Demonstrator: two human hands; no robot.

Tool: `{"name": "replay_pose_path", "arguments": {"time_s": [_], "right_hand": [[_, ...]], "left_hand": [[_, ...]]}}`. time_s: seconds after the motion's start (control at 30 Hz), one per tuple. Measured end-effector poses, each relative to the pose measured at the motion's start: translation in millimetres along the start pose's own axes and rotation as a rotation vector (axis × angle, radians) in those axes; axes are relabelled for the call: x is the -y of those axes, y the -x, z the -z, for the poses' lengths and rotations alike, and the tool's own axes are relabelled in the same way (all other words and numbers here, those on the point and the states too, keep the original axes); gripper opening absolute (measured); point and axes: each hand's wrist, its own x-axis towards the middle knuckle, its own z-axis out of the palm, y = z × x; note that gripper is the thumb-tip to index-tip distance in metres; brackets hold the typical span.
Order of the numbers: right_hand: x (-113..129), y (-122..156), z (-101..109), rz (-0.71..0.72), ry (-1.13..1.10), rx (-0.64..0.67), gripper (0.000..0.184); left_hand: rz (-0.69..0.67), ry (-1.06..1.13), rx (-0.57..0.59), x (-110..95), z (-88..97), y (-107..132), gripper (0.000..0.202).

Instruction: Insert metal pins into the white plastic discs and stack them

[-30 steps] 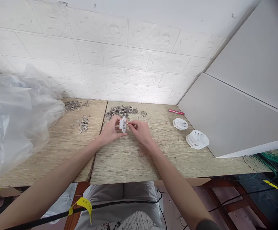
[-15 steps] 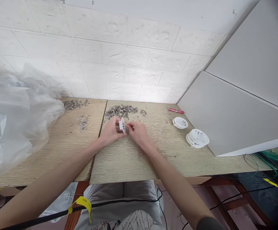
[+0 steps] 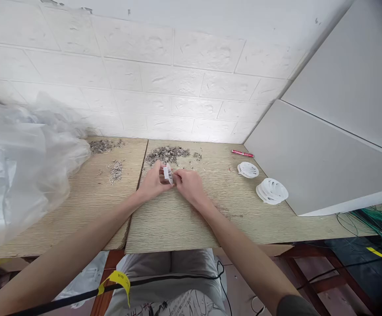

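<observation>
My left hand grips a white round plastic piece by its rim, held on edge just above the table. Small dark metal bits show along the face turned to the right. My right hand is closed, its thumb and forefinger pinched against that face. Whatever sits between those fingertips is hidden or too small to name. Behind the hands lies a heap of small metal parts. Similar white round pieces are stacked to the right, with a smaller stack of white pieces just behind.
A red pen lies near the grey panel. Further small metal parts are scattered left of the table seam. Clear plastic bags cover the left end. A black cable with a yellow tag crosses my lap.
The view has shifted slightly. My right fingers stay at the white piece, which has turned a little; my left hand keeps its hold.
</observation>
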Motion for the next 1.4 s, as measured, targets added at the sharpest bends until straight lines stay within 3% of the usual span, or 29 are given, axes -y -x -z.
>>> {"name": "replay_pose_path", "arguments": {"time_s": [0.27,0.9,1.4], "right_hand": [[-6.2,-4.8,2.1,-0.097,-0.137,0.026,0.024],[3.6,-2.0,2.2,-0.119,-0.014,-0.001,0.026],[5.3,1.5,4.7,-0.007,0.151,0.05,0.029]], "left_hand": [[0.01,0.009,0.041,3.3,1.9,-2.3,0.051],[0.03,0.028,0.022,1.0,-0.4,-2.9,0.052],[0.022,0.017,0.036,1.9,0.6,-1.6,0.052]]}}
